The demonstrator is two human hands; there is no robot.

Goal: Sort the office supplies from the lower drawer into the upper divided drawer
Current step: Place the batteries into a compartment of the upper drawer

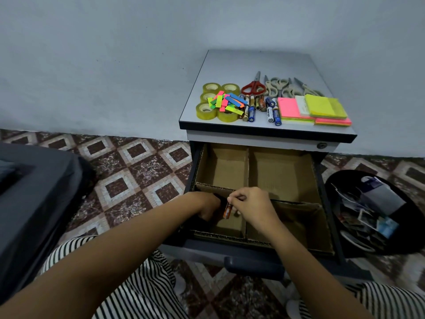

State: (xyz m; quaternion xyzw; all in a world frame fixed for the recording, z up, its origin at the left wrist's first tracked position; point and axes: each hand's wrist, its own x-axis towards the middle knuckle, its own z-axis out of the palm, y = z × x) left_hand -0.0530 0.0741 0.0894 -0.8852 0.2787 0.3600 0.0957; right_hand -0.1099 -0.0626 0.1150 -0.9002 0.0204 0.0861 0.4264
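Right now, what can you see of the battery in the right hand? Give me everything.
The battery is a small cylinder with an orange-brown wrapper, its print too blurred to read. It hangs nearly upright, pinched at its top by the fingers of the right hand. It is over the front-left compartment of the cardboard-divided drawer, close beside the left hand; whether that hand touches it is unclear.

Single head view, steeply downward, close above the open drawer [253, 267]

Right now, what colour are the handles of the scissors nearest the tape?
Red handles, head view.
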